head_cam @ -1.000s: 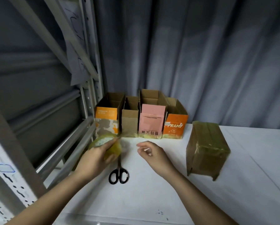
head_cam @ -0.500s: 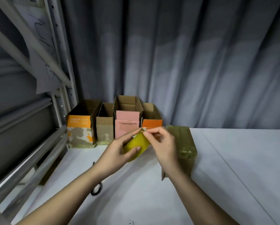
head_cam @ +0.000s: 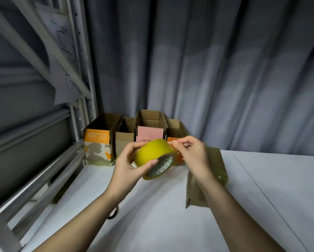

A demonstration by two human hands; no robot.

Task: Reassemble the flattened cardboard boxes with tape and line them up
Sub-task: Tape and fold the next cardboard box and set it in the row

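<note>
grey curtain (head_cam: 225, 70), metal shelving (head_cam: 76, 88), white table (head_cam: 261, 197)

Tape roll (head_cam: 153, 155): glossy yellowish plastic film, printed paper core. Boxes (head_cam: 124, 137): matt brown cardboard, some with printed faces. Taped box (head_cam: 214, 166): cardboard under shiny film. Table (head_cam: 170, 224): smooth matt white. Curtain (head_cam: 207, 70): grey cloth. Rack (head_cam: 76, 88): painted metal.

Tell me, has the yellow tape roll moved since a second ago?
Yes. The tape roll, gripped by the left hand, has come up off the table and rightward, from beside the camouflage-print box to before the pink box.
</note>
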